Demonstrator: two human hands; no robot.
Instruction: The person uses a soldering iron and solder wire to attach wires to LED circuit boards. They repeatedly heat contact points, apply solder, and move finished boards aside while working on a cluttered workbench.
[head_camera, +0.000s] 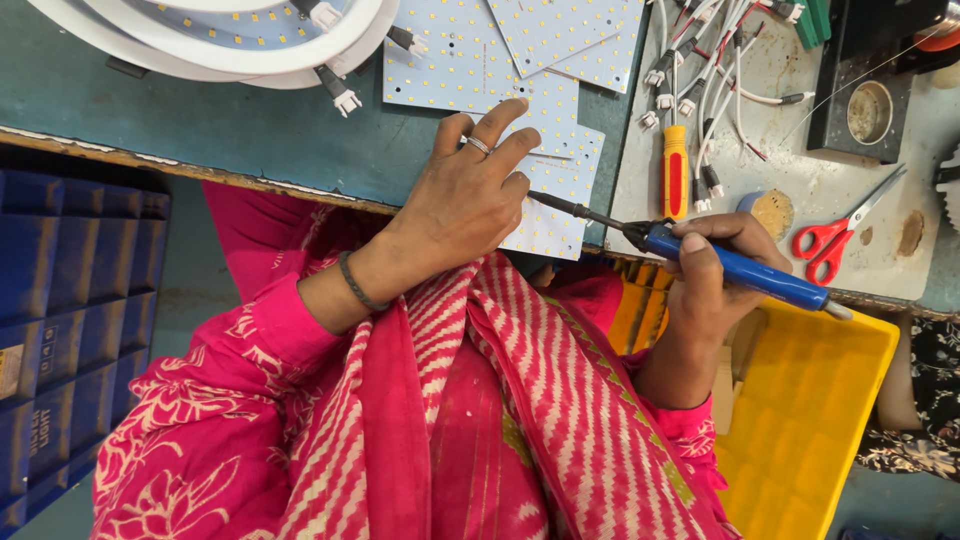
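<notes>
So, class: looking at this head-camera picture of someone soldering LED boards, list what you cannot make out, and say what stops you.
- Head view: the soldering iron tip is hidden behind the left hand, so contact with the board cannot be judged.
- The round lamp is cut off by the top edge.
- The tin contents are too small to tell.
- The right hand covers part of the iron's handle.
- The yellow bin runs off the bottom edge.

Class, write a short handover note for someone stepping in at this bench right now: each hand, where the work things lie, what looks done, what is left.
Left hand: flat on the white LED board at the bench edge.
Right hand: grips the blue soldering iron, tip at the board, beside the left fingers.
Nearby: more LED boards, wire bundle, screwdriver, red scissors.
Done: cannot tell which joints are soldered.
Left: likely this board's soldering.
</notes>
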